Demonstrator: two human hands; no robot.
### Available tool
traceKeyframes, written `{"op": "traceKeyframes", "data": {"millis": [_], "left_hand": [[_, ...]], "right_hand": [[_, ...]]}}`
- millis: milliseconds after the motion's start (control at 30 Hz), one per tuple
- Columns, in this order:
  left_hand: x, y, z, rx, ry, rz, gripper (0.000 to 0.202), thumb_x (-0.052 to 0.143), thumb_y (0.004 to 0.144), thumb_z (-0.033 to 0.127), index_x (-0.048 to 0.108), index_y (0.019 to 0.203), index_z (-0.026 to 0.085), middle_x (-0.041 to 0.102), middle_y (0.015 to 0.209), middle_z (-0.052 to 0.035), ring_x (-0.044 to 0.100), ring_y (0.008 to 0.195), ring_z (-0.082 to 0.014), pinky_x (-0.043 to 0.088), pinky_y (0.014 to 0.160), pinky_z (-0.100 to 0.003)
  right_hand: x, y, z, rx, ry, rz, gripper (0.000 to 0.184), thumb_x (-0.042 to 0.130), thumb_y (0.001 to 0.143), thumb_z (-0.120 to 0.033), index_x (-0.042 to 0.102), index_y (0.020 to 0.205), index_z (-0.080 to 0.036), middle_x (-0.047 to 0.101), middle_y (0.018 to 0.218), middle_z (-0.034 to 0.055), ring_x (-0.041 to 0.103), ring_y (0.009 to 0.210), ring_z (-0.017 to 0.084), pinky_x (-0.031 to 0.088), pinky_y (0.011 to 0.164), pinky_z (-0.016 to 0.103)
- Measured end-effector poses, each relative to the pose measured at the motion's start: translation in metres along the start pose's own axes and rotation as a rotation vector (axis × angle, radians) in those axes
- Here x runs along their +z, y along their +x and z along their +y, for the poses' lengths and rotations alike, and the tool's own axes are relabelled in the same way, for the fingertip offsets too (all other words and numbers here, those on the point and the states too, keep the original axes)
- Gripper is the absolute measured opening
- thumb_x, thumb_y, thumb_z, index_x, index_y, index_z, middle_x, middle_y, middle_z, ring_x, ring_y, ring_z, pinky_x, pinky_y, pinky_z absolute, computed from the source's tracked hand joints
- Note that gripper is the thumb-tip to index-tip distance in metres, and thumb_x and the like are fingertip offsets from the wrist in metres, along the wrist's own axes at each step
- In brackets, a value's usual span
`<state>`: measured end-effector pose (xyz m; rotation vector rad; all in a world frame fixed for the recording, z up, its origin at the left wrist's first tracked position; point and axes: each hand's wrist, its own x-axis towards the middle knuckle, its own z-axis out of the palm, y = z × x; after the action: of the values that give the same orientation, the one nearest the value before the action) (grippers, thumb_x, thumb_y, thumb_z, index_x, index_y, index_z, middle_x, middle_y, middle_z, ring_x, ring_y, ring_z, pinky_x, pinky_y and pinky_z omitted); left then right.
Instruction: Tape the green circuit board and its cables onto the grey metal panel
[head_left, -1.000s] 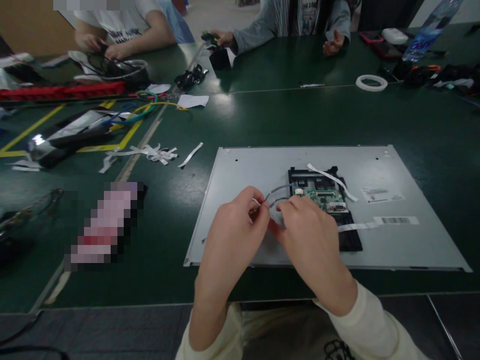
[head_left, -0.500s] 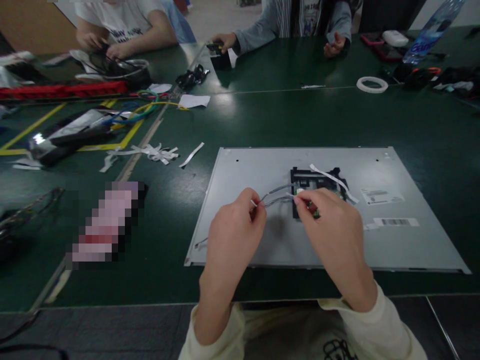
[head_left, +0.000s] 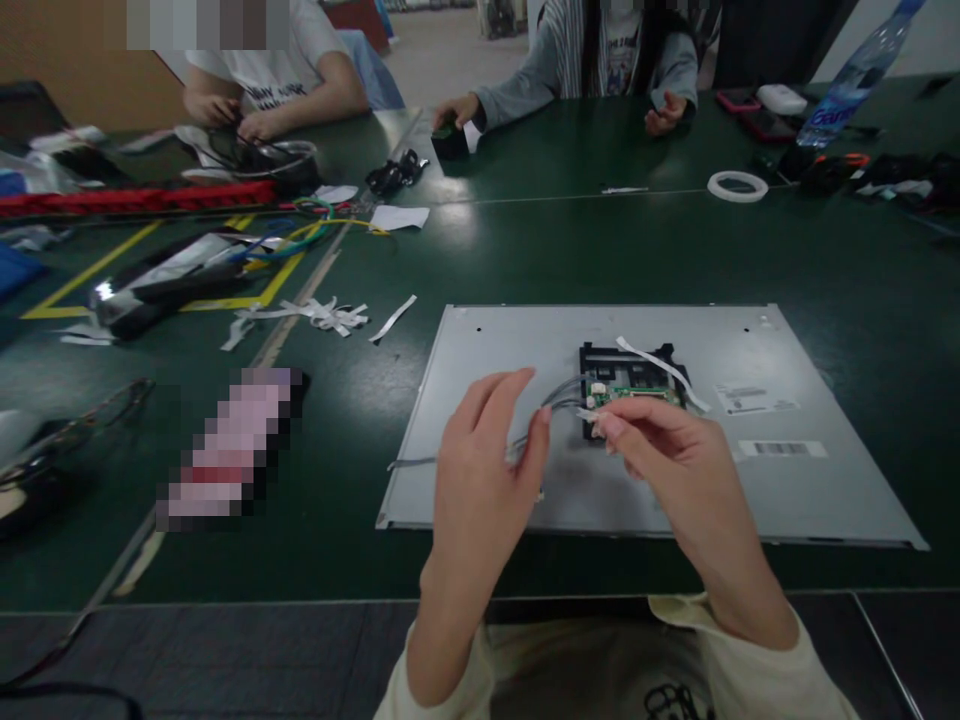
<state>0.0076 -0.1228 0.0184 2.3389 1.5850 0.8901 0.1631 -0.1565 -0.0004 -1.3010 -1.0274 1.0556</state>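
A flat grey metal panel (head_left: 517, 340) lies on the green table, with a black plastic frame (head_left: 615, 358) and a green circuit board (head_left: 637, 395) at its middle. Thin grey cables (head_left: 564, 390) run from the board toward my left hand (head_left: 484, 470), whose thumb and fingers are spread apart around them without a visible grip. My right hand (head_left: 675, 450) pinches a small whitish strip (head_left: 587, 413) beside the cables, close to the board's left end. Across the frame lies a white tape strip (head_left: 664, 372). My fingers hide part of the board.
Left of the panel lie a blurred-out pink phone-like object (head_left: 232, 440) and cut white strips (head_left: 330, 315). Farther back are a white tape ring (head_left: 737, 187), a plastic bottle (head_left: 847, 95) and a black box (head_left: 450, 143) under a co-worker's hand. Another person handles dark cables at back left.
My left hand has loosened from a pinch on the cables to spread fingers. My right hand has shifted slightly down and right, showing more of the circuit board. The view has tilted slightly.
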Motion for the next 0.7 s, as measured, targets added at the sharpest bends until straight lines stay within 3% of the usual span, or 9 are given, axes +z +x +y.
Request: {"op": "traceKeyframes", "data": {"millis": [167, 367, 533, 700], "left_hand": [[-0.003, -0.011, 0.014, 0.276, -0.154, 0.038, 0.029, 0.053, 0.086, 0.016, 0.057, 0.115, 0.021, 0.063, 0.111, -0.0057, 0.058, 0.104, -0.0161, 0.048, 0.090, -0.030], [0.002, -0.018, 0.007, 0.512, -0.090, 0.198, 0.035, 0.059, 0.079, 0.003, 0.060, 0.110, 0.020, 0.067, 0.105, -0.0059, 0.060, 0.101, -0.0179, 0.049, 0.085, -0.034], [0.000, -0.020, 0.003, 0.500, -0.045, 0.238, 0.037, 0.059, 0.079, 0.002, 0.061, 0.110, 0.020, 0.068, 0.107, -0.0056, 0.062, 0.101, -0.0179, 0.049, 0.086, -0.036], [-0.006, -0.023, 0.008, 0.438, -0.293, 0.141, 0.030, 0.056, 0.080, 0.005, 0.062, 0.105, 0.020, 0.068, 0.106, -0.0056, 0.061, 0.101, -0.0178, 0.049, 0.087, -0.037]], "right_hand": [[0.005, -0.002, 0.003, 0.054, 0.216, -0.086, 0.011, 0.067, 0.076, -0.026, 0.073, 0.085, -0.024, 0.066, 0.075, -0.0016, 0.050, 0.056, 0.006, 0.043, 0.053, 0.017], [0.007, -0.010, 0.005, 0.192, 0.389, -0.125, 0.013, 0.071, 0.073, -0.030, 0.074, 0.083, -0.023, 0.067, 0.075, 0.0009, 0.055, 0.065, 0.009, 0.043, 0.059, 0.021], [0.011, -0.016, 0.001, 0.263, 0.500, -0.157, 0.017, 0.070, 0.075, -0.035, 0.074, 0.089, -0.026, 0.070, 0.086, 0.0021, 0.058, 0.076, 0.012, 0.043, 0.065, 0.022], [0.015, -0.018, 0.003, 0.263, 0.571, -0.118, 0.016, 0.080, 0.064, -0.031, 0.074, 0.076, -0.023, 0.067, 0.071, -0.0014, 0.053, 0.061, 0.006, 0.042, 0.060, 0.018]]}}
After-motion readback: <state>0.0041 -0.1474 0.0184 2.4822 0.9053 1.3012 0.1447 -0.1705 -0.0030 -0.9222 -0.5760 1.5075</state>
